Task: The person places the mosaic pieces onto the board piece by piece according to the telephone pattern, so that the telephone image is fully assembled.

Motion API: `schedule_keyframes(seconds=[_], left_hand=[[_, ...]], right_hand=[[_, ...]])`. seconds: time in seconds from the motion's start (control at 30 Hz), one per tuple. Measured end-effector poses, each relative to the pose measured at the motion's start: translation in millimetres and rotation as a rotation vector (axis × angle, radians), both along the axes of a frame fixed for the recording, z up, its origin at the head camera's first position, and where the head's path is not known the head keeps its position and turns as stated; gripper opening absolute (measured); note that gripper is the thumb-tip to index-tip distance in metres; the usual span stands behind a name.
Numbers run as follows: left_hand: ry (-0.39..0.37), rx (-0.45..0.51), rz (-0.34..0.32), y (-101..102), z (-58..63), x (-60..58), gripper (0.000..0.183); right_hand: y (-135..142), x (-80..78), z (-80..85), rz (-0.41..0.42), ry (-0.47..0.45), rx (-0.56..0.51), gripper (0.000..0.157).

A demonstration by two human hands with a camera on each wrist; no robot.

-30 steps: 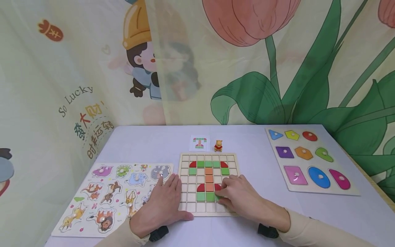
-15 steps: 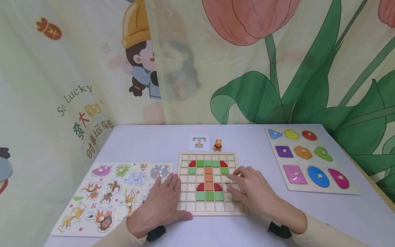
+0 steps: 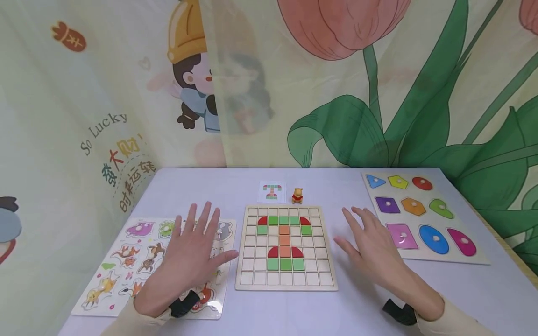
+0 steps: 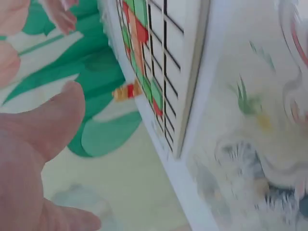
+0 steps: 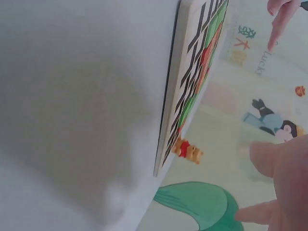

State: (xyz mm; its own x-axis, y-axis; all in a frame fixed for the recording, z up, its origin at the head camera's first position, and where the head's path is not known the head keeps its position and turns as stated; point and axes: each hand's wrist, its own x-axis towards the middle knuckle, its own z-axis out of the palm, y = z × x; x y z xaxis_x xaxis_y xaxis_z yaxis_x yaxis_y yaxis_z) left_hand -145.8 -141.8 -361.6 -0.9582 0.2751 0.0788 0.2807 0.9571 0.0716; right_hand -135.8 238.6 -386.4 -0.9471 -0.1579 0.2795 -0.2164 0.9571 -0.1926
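Observation:
A wooden grid board point(image 3: 286, 283) lies mid-table. Green and orange square tiles and red quarter-round tiles form a figure in its cells, wide at top and bottom with an orange column point(image 3: 284, 240) between. My left hand point(image 3: 191, 249) is spread over the animal puzzle board point(image 3: 98, 298), left of the grid, fingers straight and holding nothing. To the grid's right, my right hand point(image 3: 371, 242) hovers above the table with fingers loosely bent and nothing in them. In the right wrist view its thumb point(image 5: 263, 159) is apart from the grid board.
A small card point(image 3: 272, 192) with a matching printed figure lies behind the grid, beside a toy bear point(image 3: 297, 196). At the right is a shape puzzle board point(image 3: 441, 258) with knobbed pieces. A printed curtain point(image 3: 252, 149) hangs behind the white table point(image 3: 290, 312).
My right hand has let go of the red quarter-round tile at the lower right of the figure and drawn off rightward. My left hand has lifted from the grid's left edge and moved left.

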Motion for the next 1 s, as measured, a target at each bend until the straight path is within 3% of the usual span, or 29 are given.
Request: schedule_keyframes(seconds=[0.17, 0.3, 0.53, 1.0], left_hand=[[0.056, -0.002, 0.082, -18, -0.1, -4.3, 0.123], [0.027, -0.024, 0.131, -27, -0.4, -7.0, 0.139], [-0.035, -0.033, 0.150, -32, -2.5, -6.7, 0.147], [-0.052, -0.035, 0.142, -28, -6.4, -3.4, 0.146]], right_hand=[[9, 5.7, -4.4, -0.057, -0.111, 0.063, 0.107], [15, 8.8, -11.2, -0.063, -0.188, 0.097, 0.124], [19, 8.5, -14.5, -0.076, -0.227, 0.118, 0.125], [19, 9.1, -11.8, -0.074, -0.209, 0.095, 0.124]])
